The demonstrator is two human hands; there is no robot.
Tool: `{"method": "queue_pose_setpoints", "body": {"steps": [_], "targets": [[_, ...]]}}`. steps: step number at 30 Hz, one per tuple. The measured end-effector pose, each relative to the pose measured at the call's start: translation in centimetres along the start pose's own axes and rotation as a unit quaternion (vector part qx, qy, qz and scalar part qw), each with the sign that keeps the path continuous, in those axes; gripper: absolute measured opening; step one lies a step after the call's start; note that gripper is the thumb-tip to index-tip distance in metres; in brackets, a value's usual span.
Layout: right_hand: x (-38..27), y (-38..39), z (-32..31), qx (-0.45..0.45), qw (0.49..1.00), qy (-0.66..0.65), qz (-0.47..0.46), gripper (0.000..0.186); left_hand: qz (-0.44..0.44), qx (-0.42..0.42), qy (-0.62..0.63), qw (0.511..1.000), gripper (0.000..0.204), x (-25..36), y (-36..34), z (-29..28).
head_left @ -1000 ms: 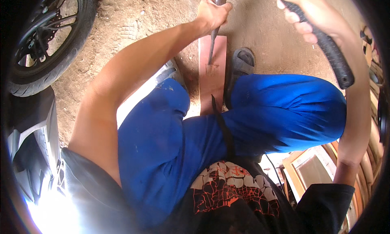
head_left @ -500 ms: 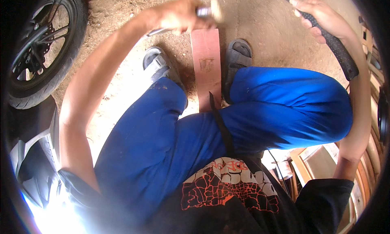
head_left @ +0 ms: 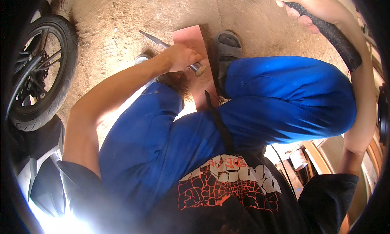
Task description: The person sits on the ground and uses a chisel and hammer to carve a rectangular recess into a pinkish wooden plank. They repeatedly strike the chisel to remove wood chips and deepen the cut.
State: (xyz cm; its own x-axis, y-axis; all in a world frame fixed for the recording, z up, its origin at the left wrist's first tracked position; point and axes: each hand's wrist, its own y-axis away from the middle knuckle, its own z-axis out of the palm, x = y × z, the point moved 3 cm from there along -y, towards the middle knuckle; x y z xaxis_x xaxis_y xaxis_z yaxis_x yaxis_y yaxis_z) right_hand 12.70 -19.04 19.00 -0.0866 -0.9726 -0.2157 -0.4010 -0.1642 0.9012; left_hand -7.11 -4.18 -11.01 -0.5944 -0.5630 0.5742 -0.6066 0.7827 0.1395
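My left hand (head_left: 181,57) is closed round a metal chisel (head_left: 156,39), holding it slanted over a pink wooden board (head_left: 187,35), with its tapered tip toward the upper left and its capped end toward me. The board lies on the ground between my sandalled feet, its near end disappearing by my blue trousers. My right hand (head_left: 300,8) grips the black textured handle (head_left: 336,45) of a hammer, raised at the upper right; the hammer's head is mostly cut off at the top edge.
A motorbike wheel (head_left: 42,71) and dark body panels (head_left: 40,144) are at my left. My sandal (head_left: 227,47) rests on the dirt ground (head_left: 118,14) beside the board. Wooden frames (head_left: 315,152) and a white container (head_left: 299,158) lie behind me at the lower right.
My left hand has swung the chisel from upright on the board to a slant pointing upper left, moving it down and leftward. The board now appears more tilted. My right hand still holds the hammer raised.
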Motion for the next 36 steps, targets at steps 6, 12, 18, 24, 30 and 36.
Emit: {"method": "queue_pose_setpoints", "body": {"steps": [6,12,18,24,30,36], "targets": [[0.1,0.7,1.4,0.067,0.995,0.075,0.025,0.027,0.026,-0.040,-0.005,0.999,0.026,-0.3,-0.1,-0.3],[0.8,1.6,1.1,-0.008,0.996,0.052,0.068,0.028,0.076,-0.101,-0.059,0.990,0.031,-0.2,-1.0,-1.0],[1.7,2.5,1.2,0.040,0.991,0.103,0.075,0.028,0.113,-0.056,-0.012,0.992,0.045,-0.8,-2.2,-1.8],[2.4,2.2,0.9,0.035,0.993,0.103,0.038,0.028,0.045,-0.122,-0.015,0.991,0.041,-0.7,-1.8,-1.8],[6.7,0.5,0.2,0.125,0.987,0.082,-0.062,0.037,0.049,-0.108,-0.004,0.993,0.031,-0.2,-2.9,-2.6],[5.8,-0.3,0.4,0.082,0.994,0.064,-0.040,0.038,0.069,-0.059,0.001,0.996,0.024,-0.8,-2.1,-1.5]]}}
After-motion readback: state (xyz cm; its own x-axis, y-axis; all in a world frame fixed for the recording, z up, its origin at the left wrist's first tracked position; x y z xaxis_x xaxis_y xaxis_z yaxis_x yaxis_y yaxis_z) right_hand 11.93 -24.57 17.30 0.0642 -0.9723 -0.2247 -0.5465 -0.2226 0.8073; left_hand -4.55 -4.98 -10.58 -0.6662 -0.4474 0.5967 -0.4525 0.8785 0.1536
